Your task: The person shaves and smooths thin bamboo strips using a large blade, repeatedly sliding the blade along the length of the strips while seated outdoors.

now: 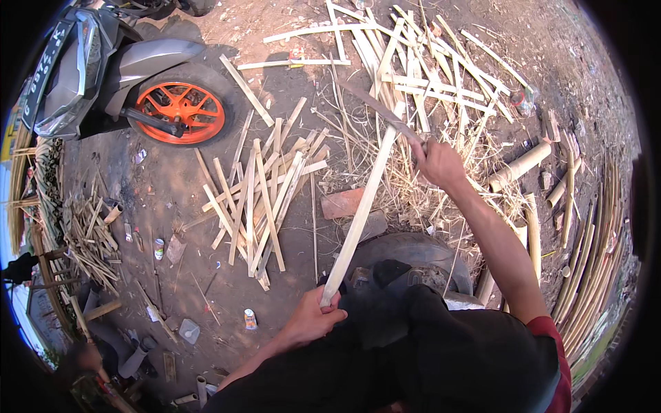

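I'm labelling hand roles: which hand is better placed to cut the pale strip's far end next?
Likely the right hand: it holds the long blade, which crosses the pale strip near its far end here. The left hand grips the near end, so seems better for steadying.

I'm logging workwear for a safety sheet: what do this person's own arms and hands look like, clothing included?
Both the left hand and right hand are without gloves, and no watch or bracelet shows. The right forearm is bare below a dark red sleeve. The left forearm's visible part is bare; its sleeve is hidden.
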`<state>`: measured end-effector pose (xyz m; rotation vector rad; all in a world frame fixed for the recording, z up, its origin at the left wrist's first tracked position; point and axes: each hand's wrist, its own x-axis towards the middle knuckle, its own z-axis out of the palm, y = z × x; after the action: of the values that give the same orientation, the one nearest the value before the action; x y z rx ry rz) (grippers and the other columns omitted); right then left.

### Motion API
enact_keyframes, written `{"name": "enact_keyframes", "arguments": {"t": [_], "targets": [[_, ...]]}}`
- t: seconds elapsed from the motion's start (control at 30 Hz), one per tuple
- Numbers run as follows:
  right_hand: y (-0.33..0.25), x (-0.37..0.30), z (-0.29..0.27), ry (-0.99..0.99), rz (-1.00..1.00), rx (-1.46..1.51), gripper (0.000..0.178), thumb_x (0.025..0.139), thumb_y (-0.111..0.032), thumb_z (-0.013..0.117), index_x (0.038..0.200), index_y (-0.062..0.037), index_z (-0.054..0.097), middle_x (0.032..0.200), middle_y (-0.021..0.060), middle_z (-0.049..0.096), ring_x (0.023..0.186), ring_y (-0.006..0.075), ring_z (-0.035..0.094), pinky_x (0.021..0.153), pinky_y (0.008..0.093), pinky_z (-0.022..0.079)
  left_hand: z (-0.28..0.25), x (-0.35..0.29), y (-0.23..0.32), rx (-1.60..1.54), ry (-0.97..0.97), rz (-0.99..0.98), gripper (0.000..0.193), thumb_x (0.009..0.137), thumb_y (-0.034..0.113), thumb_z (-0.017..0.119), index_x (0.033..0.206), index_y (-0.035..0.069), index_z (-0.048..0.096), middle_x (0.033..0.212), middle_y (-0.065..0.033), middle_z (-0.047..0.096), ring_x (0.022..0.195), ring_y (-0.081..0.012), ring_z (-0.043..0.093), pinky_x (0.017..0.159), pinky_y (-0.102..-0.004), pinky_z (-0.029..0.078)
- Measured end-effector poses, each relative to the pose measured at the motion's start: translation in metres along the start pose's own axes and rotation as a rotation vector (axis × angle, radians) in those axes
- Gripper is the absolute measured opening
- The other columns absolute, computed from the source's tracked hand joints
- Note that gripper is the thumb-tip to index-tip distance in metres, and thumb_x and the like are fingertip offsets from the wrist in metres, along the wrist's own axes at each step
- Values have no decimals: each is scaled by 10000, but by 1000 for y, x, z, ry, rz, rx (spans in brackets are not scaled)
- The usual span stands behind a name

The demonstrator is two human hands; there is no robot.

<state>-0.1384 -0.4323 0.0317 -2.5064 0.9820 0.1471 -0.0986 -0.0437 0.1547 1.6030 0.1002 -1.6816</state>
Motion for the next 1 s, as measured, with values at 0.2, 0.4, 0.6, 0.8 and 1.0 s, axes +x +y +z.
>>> {"name": "enact_keyframes", "arguments": {"t": [0.2,0.4,0.6,0.8,1.0], "targets": [[221,38,-46,251,-76,-642,674,1052,-531,411,1088,86,681,789,280,670,709,448,666,651,537,544,-33,7,-7,-118,120,131,335,863,-53,697,827,136,423,648,77,384,502,-27,392,434,-238,300],[-9,-101,-24,-84,-44,303,546,1019,-502,525,825,3,598,589,183,586,553,390,621,534,499,454,-18,58,30,-125,122,226,308,890,0,721,816,128,451,651,83,423,520,-3,390,450,-217,283],[-72,-153,2,-215,-509,134,593,917,-641,584,788,-62,591,666,121,654,542,326,659,478,456,501,-7,64,36,121,203,347,186,833,2,708,859,59,533,688,61,475,626,-29,451,545,-236,381],[-61,-108,-14,-66,-743,-89,629,874,-695,596,769,-75,592,621,67,613,486,267,623,432,416,428,-7,41,30,173,289,407,240,793,-35,686,924,65,512,715,68,450,633,-26,448,564,-244,383],[35,37,-29,103,44,-91,553,1057,-475,452,828,0,619,511,122,556,447,304,619,380,421,485,-13,-24,15,265,52,192,257,836,10,681,784,93,444,687,63,434,613,-17,395,528,-231,337]]}}
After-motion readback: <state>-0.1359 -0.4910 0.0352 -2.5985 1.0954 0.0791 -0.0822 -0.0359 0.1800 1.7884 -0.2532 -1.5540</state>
